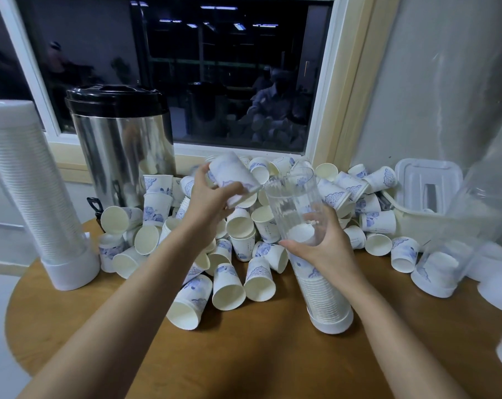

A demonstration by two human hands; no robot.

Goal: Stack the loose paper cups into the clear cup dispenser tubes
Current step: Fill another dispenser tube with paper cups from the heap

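A heap of loose white paper cups with blue prints [244, 249] covers the middle of the round wooden table [258, 355]. My left hand [209, 197] grips one paper cup [232, 174], tilted, just left of the mouth of a clear dispenser tube [295, 203]. That tube leans back over the heap, its white base [333, 321] on the table and its lower part filled with stacked cups. Around the tube's middle, my right hand [321, 246] holds it.
A full dispenser tube [33, 197] stands at the left. A steel urn with a black lid [120, 145] sits at the back left by the window. Another clear tube [457, 240] and a white plastic container [428, 191] stand at the right.
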